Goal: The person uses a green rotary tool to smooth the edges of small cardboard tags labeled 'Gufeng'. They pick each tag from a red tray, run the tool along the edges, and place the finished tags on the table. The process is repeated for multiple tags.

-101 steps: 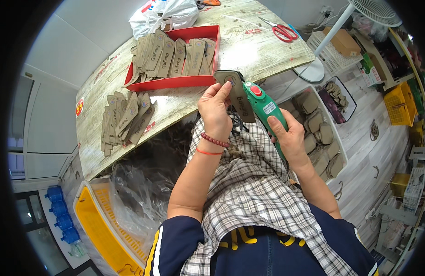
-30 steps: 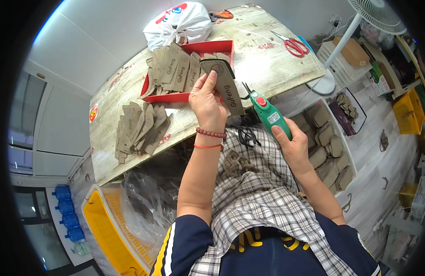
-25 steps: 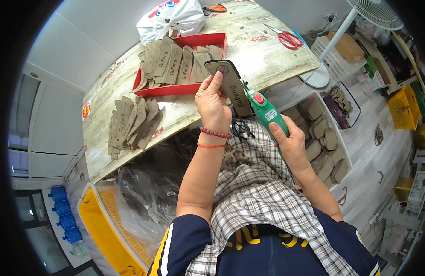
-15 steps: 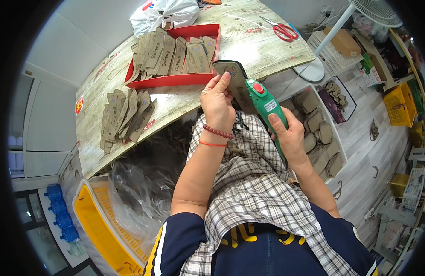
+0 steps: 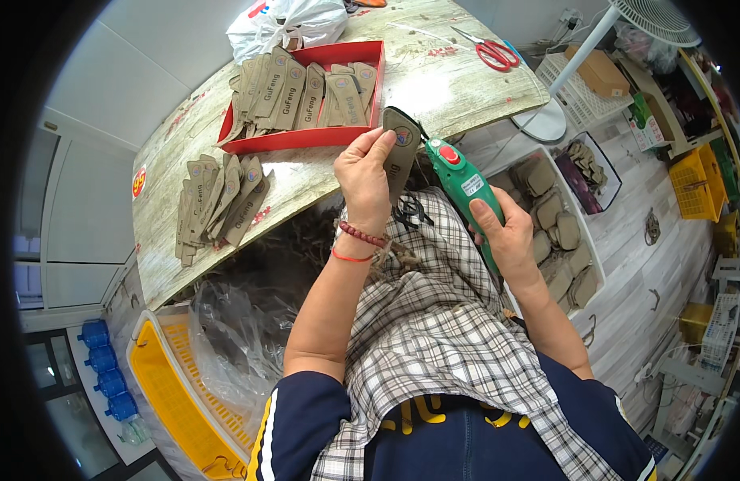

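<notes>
Pinched in my left hand (image 5: 363,180) is a flat grey-brown printed piece (image 5: 401,152) with a rounded top and a dark edge. It stands upright over my lap, just off the table's near edge. My right hand (image 5: 508,240) is wrapped around green electric scissors (image 5: 466,183) with a red button, the thumb lying along the body. Their dark tip points up and left, close beside the piece's right edge. Whether the blades touch it is too small to tell. Similar printed pieces (image 5: 226,196) lie fanned on the table, and more fill a red box (image 5: 306,141).
The wooden table (image 5: 165,264) carries red-handled scissors (image 5: 495,56) and a white plastic bag (image 5: 286,24). A white bin (image 5: 596,276) of grey-brown pieces stands at my right. A yellow basket (image 5: 165,393) and clear plastic (image 5: 242,329) are at left. A fan (image 5: 659,20) rises far right.
My left hand has shifted left with the printed piece, which has turned more upright and moved away from the tool's body. My right hand and the electric scissors have barely moved.
</notes>
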`<action>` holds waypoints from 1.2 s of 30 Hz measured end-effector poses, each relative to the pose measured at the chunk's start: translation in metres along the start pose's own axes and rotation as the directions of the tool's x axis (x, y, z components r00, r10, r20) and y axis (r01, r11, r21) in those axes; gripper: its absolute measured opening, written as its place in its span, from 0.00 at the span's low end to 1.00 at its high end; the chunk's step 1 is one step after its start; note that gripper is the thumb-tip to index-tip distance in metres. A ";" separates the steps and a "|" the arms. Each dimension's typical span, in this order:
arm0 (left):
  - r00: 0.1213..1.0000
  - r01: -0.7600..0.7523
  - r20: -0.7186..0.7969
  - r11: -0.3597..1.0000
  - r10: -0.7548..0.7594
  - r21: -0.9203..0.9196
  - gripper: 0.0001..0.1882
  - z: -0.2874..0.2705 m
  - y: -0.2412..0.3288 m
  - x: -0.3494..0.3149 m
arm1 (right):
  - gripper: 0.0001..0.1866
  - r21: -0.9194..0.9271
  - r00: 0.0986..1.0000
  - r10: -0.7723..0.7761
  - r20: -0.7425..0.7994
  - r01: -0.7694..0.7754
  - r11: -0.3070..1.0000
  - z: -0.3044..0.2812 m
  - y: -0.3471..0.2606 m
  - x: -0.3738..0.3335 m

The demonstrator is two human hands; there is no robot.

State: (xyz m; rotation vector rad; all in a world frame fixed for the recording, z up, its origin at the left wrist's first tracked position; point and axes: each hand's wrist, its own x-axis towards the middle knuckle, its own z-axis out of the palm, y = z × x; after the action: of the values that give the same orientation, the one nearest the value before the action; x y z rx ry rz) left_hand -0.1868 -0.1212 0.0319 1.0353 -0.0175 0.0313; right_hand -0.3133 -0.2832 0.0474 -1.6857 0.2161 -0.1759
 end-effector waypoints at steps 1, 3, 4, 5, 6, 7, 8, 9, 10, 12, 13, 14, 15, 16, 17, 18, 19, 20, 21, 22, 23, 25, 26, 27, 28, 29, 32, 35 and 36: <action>1.000 -0.015 0.009 1.000 0.015 0.019 0.07 -0.001 0.001 0.002 | 0.27 -0.004 1.000 -0.002 0.003 0.002 1.000 0.000 0.000 0.000; 0.998 -0.053 0.041 0.993 0.049 0.102 0.08 -0.002 0.006 0.004 | 0.26 0.001 1.000 -0.005 0.008 0.005 1.000 0.001 0.000 -0.001; 0.998 -0.050 0.050 0.992 0.045 0.116 0.08 -0.002 0.008 0.004 | 0.26 0.010 1.000 -0.006 0.010 0.006 1.000 0.002 0.000 -0.001; 0.998 -0.047 0.058 0.990 0.040 0.130 0.08 -0.002 0.010 0.004 | 0.26 0.019 1.000 -0.007 0.011 0.006 1.000 0.002 0.001 -0.001; 0.997 -0.043 0.067 0.989 0.034 0.143 0.08 -0.003 0.011 0.004 | 0.26 0.022 1.000 -0.009 0.011 0.009 1.000 0.002 0.000 0.000; 0.997 -0.040 0.074 0.983 0.027 0.177 0.07 -0.004 0.011 0.004 | 0.26 0.025 1.000 -0.011 0.011 0.011 1.000 0.003 0.000 0.000; 0.996 -0.037 0.082 0.977 0.020 0.210 0.07 -0.005 0.010 0.004 | 0.26 0.028 1.000 -0.013 0.010 0.013 1.000 0.003 0.000 0.001; 0.996 -0.034 0.088 0.969 0.012 0.244 0.07 -0.007 0.009 0.004 | 0.26 0.033 1.000 -0.013 0.012 0.013 0.999 0.003 0.000 0.002; 0.994 -0.044 0.108 0.960 0.014 0.278 0.07 -0.008 0.010 0.004 | 0.26 0.039 1.000 -0.013 0.013 0.013 0.999 0.002 -0.001 0.003; 0.989 -0.066 0.149 0.937 0.015 0.344 0.07 -0.011 0.009 0.003 | 0.26 0.034 1.000 -0.019 0.015 0.019 0.999 0.001 -0.002 0.004; 0.985 -0.071 0.174 0.934 0.010 0.349 0.07 -0.012 0.009 0.003 | 0.26 0.024 1.000 -0.025 0.014 0.025 0.999 0.001 -0.002 0.005; 0.980 -0.077 0.200 0.932 0.005 0.355 0.07 -0.014 0.008 0.003 | 0.26 0.013 0.999 -0.032 0.014 0.031 0.999 0.000 -0.002 0.006; 0.974 -0.084 0.226 0.930 0.001 0.359 0.07 -0.016 0.008 0.004 | 0.26 0.013 0.999 -0.029 0.014 0.029 1.000 0.000 -0.003 0.006; 0.971 -0.099 0.240 0.918 0.004 0.385 0.07 -0.017 0.008 0.005 | 0.26 0.012 1.000 -0.027 0.013 0.027 1.000 -0.001 -0.005 0.006; 0.967 -0.115 0.254 0.904 0.007 0.411 0.07 -0.018 0.009 0.006 | 0.26 0.011 1.000 -0.024 0.013 0.024 1.000 -0.001 -0.005 0.006; 0.963 -0.132 0.269 0.890 0.011 0.436 0.07 -0.019 0.009 0.008 | 0.26 0.016 1.000 -0.017 0.011 0.017 1.000 -0.001 -0.005 0.006; 0.957 -0.143 0.288 0.880 0.007 0.453 0.07 -0.020 0.011 0.010 | 0.26 0.021 1.000 -0.010 0.010 0.010 1.000 -0.002 -0.004 0.006; 0.952 -0.155 0.308 0.869 0.004 0.470 0.07 -0.019 0.014 0.012 | 0.26 0.026 1.000 -0.003 0.008 0.003 1.000 -0.003 -0.004 0.006; 0.945 -0.168 0.326 0.858 0.000 0.486 0.07 -0.019 0.018 0.014 | 0.26 0.026 1.000 -0.001 0.014 0.000 1.000 -0.004 -0.004 0.006; 0.938 -0.198 0.348 0.832 0.006 0.518 0.07 -0.019 0.021 0.017 | 0.26 0.026 1.000 0.002 0.019 -0.002 1.000 -0.005 -0.004 0.006; 0.929 -0.228 0.370 0.804 0.012 0.548 0.07 -0.020 0.025 0.019 | 0.26 0.026 1.000 0.005 0.025 -0.005 1.000 -0.006 -0.005 0.006; 0.915 -0.244 0.403 0.799 0.002 0.549 0.07 -0.025 0.026 0.026 | 0.26 0.022 0.999 0.008 0.048 -0.009 1.000 -0.008 -0.004 0.006; 0.902 -0.286 0.432 0.767 0.012 0.574 0.07 -0.027 0.029 0.029 | 0.26 0.020 0.998 0.010 0.059 -0.011 1.000 -0.009 -0.004 0.006; 0.887 -0.327 0.462 0.733 0.019 0.596 0.06 -0.027 0.034 0.032 | 0.26 0.016 0.998 0.008 0.059 -0.009 1.000 -0.009 -0.005 0.005; 0.871 -0.367 0.491 0.697 0.025 0.616 0.06 -0.027 0.039 0.033 | 0.26 0.012 0.998 0.006 0.060 -0.007 1.000 -0.010 -0.006 0.005; 0.863 -0.389 0.506 0.648 0.006 0.655 0.06 -0.026 0.045 0.035 | 0.26 0.009 0.998 0.004 0.062 -0.004 1.000 -0.010 -0.007 0.004; 0.825 -0.444 0.564 0.564 -0.046 0.696 0.05 -0.022 0.059 0.037 | 0.25 0.023 0.997 -0.002 0.082 0.000 1.000 -0.009 -0.006 0.005; 0.779 -0.536 0.621 0.419 -0.091 0.733 0.05 -0.023 0.073 0.038 | 0.24 0.018 0.994 -0.011 0.107 0.009 1.000 -0.005 -0.004 0.007; 0.763 -0.563 0.639 0.382 -0.099 0.732 0.05 -0.025 0.077 0.038 | 0.24 0.023 0.994 -0.011 0.107 0.009 1.000 -0.001 -0.005 0.008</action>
State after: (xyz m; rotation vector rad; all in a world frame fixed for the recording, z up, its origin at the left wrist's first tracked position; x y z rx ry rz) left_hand -0.1513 -0.0599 0.0867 2.1493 -0.8646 -0.0164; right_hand -0.3057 -0.2856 0.0527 -1.6693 0.1251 -0.0943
